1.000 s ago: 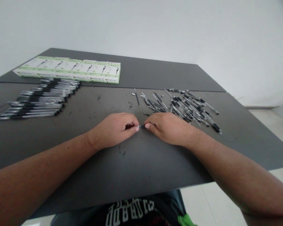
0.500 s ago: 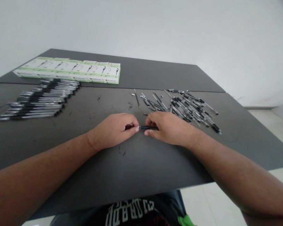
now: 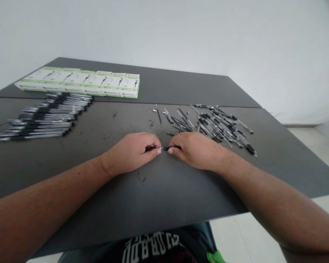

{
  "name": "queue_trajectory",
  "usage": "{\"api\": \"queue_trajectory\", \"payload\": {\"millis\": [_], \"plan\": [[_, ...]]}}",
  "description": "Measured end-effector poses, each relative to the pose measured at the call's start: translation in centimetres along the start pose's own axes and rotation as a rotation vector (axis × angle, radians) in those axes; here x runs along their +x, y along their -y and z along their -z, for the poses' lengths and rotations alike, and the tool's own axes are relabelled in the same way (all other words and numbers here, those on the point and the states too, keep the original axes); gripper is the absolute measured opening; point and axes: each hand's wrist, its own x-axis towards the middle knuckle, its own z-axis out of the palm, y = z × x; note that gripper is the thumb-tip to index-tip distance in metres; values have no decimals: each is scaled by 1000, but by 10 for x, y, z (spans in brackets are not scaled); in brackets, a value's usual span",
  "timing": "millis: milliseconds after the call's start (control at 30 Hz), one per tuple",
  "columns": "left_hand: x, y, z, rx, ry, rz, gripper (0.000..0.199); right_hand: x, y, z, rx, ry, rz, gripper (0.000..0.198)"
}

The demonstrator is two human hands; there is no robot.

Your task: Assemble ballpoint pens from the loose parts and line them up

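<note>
Left hand point(image 3: 135, 151) and right hand point(image 3: 193, 149) pinch one pen point(image 3: 165, 148) between them. Loose pen parts point(image 3: 219, 126) lie beyond the right hand; a row of pens point(image 3: 42, 115) lies left, before green-and-white boxes point(image 3: 80, 81).

Both ends of a black pen point(image 3: 165, 148) disappear inside the left hand point(image 3: 137, 151) and right hand point(image 3: 190, 148) at center frame, only a short stretch showing. At upper left, print on the boxes point(image 3: 104, 81) is too small to read, while a row of pens point(image 3: 48, 115) beneath blurs together. The left forearm point(image 3: 57, 193) and right forearm point(image 3: 268, 186) leave at the frame's sides; its bottom edge crops a lettered shirt point(image 3: 164, 252).
</note>
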Motion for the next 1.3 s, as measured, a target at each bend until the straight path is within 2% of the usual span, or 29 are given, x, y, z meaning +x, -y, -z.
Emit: {"api": "queue_trajectory", "payload": {"millis": [100, 200, 300, 433, 600, 767, 900, 1000, 1133, 1300], "plan": [[0, 0, 1, -3, 2, 1, 18, 0, 0, -1, 14, -8, 26, 32], [0, -1, 1, -1, 2, -1, 18, 0, -1, 0, 71, -50, -8, 21], [0, 0, 0, 6, 1, -4, 18, 0, 0, 0, 37, -20, -29, 18], [0, 0, 0, 0, 5, 4, 18, 0, 0, -1, 17, -5, 11, 30], [0, 0, 0, -2, 3, -3, 17, 0, 0, 0, 53, -36, -31, 20], [0, 1, 0, 12, 11, -5, 18, 1, 0, 0, 8, 12, 24, 33], [0, 2, 0, 16, 3, -2, 18, 1, -1, -1, 79, -42, -19, 22], [0, 2, 0, 17, 3, -7, 18, 1, -1, 0, 39, -13, -18, 16], [0, 1, 0, 17, 9, -6, 18, 1, 0, 0, 21, 5, 29, 28], [0, 0, 0, 15, 16, 5, 19, 0, 0, 0, 70, -43, -27, 20]]}}
